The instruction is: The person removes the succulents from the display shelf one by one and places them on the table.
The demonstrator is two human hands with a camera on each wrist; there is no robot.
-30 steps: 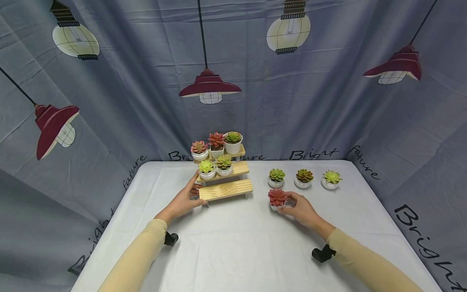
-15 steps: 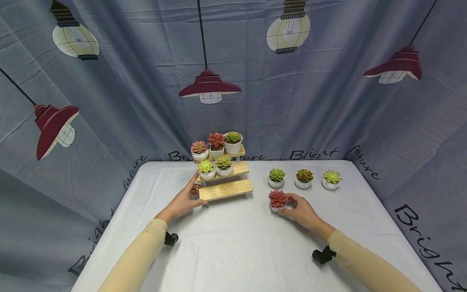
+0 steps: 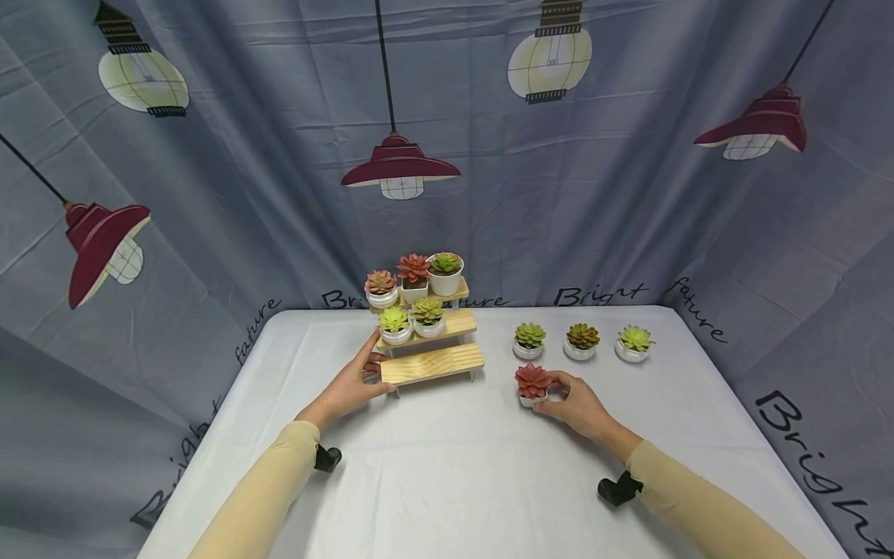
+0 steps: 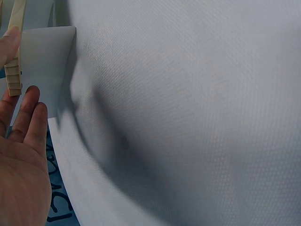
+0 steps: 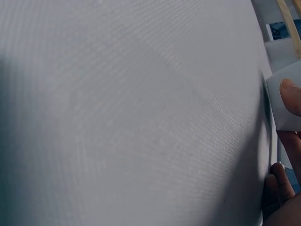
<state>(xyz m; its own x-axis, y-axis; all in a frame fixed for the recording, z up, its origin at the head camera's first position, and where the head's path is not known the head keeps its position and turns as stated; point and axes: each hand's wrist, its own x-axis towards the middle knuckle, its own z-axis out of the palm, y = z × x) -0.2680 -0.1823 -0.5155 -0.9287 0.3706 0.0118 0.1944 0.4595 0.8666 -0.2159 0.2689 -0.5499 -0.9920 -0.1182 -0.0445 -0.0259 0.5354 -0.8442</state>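
Observation:
A three-step wooden plant stand (image 3: 433,363) is at the middle back of the table. My left hand (image 3: 351,386) grips the left end of the stand's lowest step; in the left wrist view the thumb lies on one side of the wooden step (image 4: 14,70) and the fingers are on the other. My right hand (image 3: 578,404) pinches a red succulent (image 3: 532,380) by its white pot, to the right of the stand. In the right wrist view the thumb presses the white pot (image 5: 281,113); the plant's leaves are out of that view.
Upper step: a pink succulent (image 3: 380,284), a red one (image 3: 414,269) and a green one (image 3: 445,268). Middle step: two green succulents (image 3: 428,314). A green (image 3: 529,338), a brownish (image 3: 582,340) and a light green succulent (image 3: 634,341) stand behind my right hand. A curtain (image 3: 482,210) hangs behind.
Over the last second the red succulent and my right hand shift very slightly right and toward me. My left hand and the stand stay in place.

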